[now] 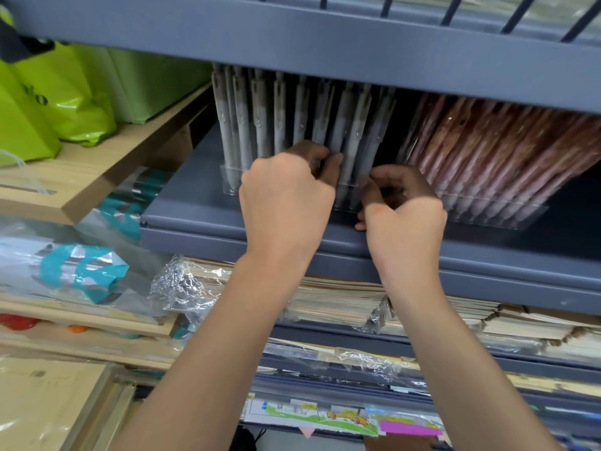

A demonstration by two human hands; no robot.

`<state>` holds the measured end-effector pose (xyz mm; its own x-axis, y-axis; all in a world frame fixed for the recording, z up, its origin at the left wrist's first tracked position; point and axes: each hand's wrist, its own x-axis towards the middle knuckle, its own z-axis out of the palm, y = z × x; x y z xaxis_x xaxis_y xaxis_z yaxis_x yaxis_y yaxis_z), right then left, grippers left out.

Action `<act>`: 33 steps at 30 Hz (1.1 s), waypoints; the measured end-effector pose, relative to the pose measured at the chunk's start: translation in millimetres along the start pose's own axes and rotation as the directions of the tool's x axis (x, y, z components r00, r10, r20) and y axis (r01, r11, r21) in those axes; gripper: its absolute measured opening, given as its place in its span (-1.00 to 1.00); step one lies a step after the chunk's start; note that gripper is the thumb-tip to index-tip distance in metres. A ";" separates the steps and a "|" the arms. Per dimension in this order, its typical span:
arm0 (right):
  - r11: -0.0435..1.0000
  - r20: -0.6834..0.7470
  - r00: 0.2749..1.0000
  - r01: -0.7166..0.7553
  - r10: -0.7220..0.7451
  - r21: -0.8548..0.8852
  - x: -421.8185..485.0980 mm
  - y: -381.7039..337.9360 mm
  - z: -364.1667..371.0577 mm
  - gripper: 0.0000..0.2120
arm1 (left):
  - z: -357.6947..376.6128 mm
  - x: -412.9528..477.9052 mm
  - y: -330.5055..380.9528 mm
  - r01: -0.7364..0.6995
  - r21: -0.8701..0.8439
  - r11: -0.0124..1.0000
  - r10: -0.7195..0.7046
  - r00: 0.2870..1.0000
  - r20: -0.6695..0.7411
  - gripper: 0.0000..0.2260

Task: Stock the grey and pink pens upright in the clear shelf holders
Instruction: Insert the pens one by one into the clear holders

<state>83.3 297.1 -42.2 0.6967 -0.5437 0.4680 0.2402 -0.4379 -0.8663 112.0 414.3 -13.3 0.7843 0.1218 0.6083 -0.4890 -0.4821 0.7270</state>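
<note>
Two bare hands reach into a grey metal shelf (195, 203). Far left of the fingers (328, 167), bright green bags (48, 102) sit on a wooden ledge (97, 164). Just left of the fingers, grey pens (260, 125) stand upright in rows in a clear holder (227, 180). The left hand (286, 200) has its fingers curled in among these pens, thumb and fingertips pinching at mid-barrel. Close beside it, the right hand (406, 216) has its fingers curled tight low down by the pen tips; whether they pinch a pen or the holder cannot be told. Right of those fingers, pink pens (504, 151) pack a second clear holder (507, 216). Below the fingers, plastic-wrapped notebooks (335, 304) lie stacked.
</note>
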 end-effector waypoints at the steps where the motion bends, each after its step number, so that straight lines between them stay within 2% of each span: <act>1: 1.000 -0.001 1.000 0.002 -0.002 -0.001 0.1 0.3 0.1 -0.91 | -0.2 -0.3 0.1 -0.004 -0.003 1.000 0.004 1.000 0.004 -0.82; 10: 0.999 -0.017 1.000 0.024 -0.025 -0.041 0.0 -0.4 0.3 -0.92 | -0.6 3.0 0.9 -0.110 0.141 0.984 0.100 0.992 0.080 -0.81; 16: 0.999 -0.023 1.000 0.016 -0.017 -0.043 -0.1 0.3 0.6 -0.88 | 0.3 4.7 1.6 -0.081 0.124 0.989 0.071 0.994 0.077 -0.83; 23: 0.999 -0.028 0.999 0.020 -0.021 -0.049 -0.5 0.0 0.4 -0.88 | 0.5 2.2 5.4 0.006 0.009 1.000 -0.006 1.000 0.016 -0.91; 29: 0.998 -0.033 0.999 0.026 -0.028 -0.059 -0.9 0.3 0.9 -0.88 | 2.0 -1.1 4.4 0.052 0.007 0.999 -0.053 0.998 0.030 -0.88; 33: 0.998 -0.045 0.999 0.027 -0.030 -0.056 -0.9 1.4 2.2 -0.87 | -2.7 -4.4 -2.0 0.075 0.007 0.997 -0.074 0.996 -0.053 -0.88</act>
<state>84.5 298.5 -44.2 0.6579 -0.5624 0.5009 0.2208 -0.4918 -0.8423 108.5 417.0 -16.6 0.7971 0.2030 0.5688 -0.4264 -0.4778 0.7681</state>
